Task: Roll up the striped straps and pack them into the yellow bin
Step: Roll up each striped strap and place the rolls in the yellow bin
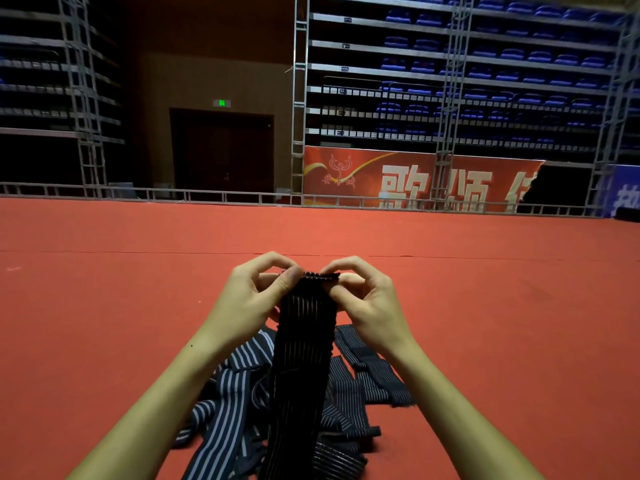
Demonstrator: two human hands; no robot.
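Observation:
A dark striped strap hangs upright in front of me, its top end folded over. My left hand pinches that end from the left and my right hand pinches it from the right, thumbs and forefingers on the fold. The strap's lower part drops down to a loose heap of striped straps lying on the red carpet beneath my forearms. No yellow bin is in view.
Red carpet spreads all around the heap. A low metal truss rail runs along the carpet's far edge. Behind it stand a dark doorway, scaffold towers, tiers of blue seats and a red banner.

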